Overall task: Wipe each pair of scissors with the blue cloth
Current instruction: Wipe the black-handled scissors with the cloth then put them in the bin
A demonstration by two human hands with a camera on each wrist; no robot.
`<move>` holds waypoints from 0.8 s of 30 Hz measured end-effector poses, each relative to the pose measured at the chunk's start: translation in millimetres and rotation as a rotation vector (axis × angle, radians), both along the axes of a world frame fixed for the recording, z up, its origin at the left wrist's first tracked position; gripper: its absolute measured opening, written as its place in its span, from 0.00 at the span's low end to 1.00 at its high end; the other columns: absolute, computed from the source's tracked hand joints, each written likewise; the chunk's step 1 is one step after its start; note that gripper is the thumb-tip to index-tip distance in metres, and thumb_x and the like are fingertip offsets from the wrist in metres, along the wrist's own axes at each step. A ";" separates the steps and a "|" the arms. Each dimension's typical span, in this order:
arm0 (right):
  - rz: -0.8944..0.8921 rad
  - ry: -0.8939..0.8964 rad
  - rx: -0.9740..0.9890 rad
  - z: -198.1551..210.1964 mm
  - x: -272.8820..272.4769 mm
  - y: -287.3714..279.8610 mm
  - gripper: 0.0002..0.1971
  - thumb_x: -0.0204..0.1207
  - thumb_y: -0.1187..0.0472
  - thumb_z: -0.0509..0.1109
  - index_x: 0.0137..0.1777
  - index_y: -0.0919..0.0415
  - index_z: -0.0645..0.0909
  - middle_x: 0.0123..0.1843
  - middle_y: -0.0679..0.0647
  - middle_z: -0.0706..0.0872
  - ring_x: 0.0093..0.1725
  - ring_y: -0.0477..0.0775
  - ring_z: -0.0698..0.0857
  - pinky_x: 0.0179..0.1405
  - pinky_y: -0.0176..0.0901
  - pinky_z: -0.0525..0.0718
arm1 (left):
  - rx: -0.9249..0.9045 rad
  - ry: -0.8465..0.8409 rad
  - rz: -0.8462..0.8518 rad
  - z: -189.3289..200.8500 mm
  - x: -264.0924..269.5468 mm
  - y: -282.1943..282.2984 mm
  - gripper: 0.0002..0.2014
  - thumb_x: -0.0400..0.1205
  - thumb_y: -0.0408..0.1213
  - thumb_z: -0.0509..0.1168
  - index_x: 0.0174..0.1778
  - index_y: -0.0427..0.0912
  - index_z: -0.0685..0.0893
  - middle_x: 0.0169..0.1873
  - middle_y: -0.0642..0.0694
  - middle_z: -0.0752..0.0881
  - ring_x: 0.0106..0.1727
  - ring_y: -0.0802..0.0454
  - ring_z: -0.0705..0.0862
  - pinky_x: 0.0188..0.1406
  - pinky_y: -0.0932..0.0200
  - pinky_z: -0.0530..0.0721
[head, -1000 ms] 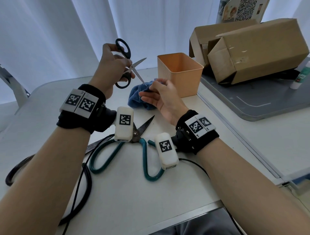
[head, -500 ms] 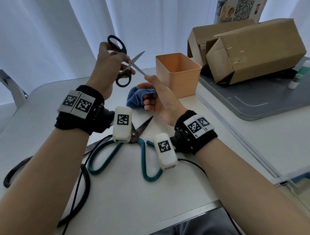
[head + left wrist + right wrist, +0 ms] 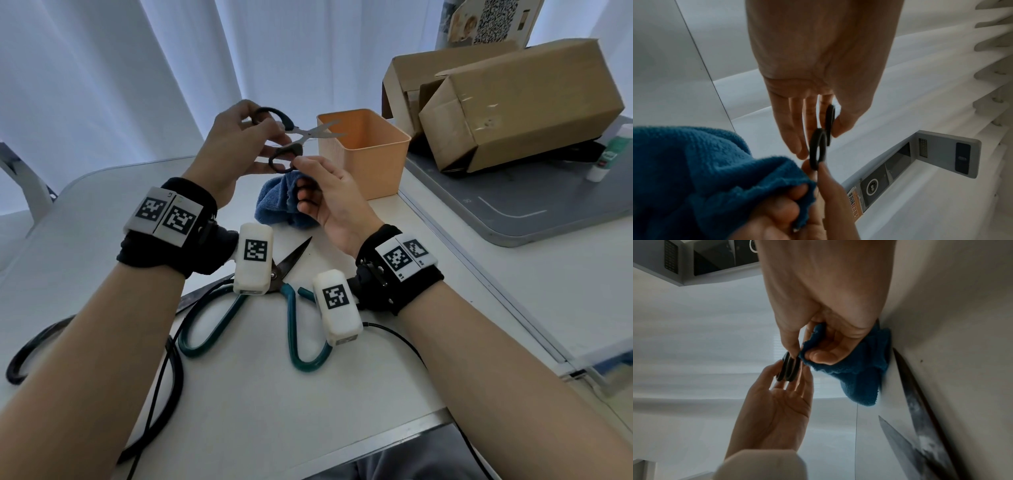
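Above the bench (image 3: 102,240), at about twelve o'clock from me, I am holding the small black-handled scissors (image 3: 291,137) in the air with their blades apart and pointing toward two o'clock, over the near corner of the orange tub (image 3: 373,171). My left hand (image 3: 236,144) is pinching the upper handle loop between thumb and fingers, the other fingers fairly straight. My right hand (image 3: 329,195) is doing two jobs: its thumb and forefinger are nipping the lower loop while the remaining fingers are curling round the blue cloth (image 3: 281,202), which is hanging down to the bench. That split grip is the weak point, I judge; either the cloth or the loop could be slipping free, and the scissors are pivoting loosely on two light pinches. Open blades dropping could be striking the tub or the big green-handled scissors (image 3: 291,329) lying at six o'clock, not being touched by either hand.
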State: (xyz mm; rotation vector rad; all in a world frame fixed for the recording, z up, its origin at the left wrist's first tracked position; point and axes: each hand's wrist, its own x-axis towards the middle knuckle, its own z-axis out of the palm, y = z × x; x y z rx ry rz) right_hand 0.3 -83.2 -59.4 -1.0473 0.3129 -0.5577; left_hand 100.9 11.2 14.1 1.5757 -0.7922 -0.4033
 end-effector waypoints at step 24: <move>-0.180 0.251 -0.100 12.6 -10.4 -19.6 0.22 0.82 0.42 0.67 0.53 0.63 0.85 0.23 0.52 0.78 0.20 0.47 0.72 0.20 0.36 0.77 | 0.297 -0.123 -0.115 -5.8 -5.7 -11.1 0.16 0.87 0.42 0.65 0.55 0.30 0.86 0.32 0.46 0.82 0.27 0.56 0.78 0.29 0.66 0.79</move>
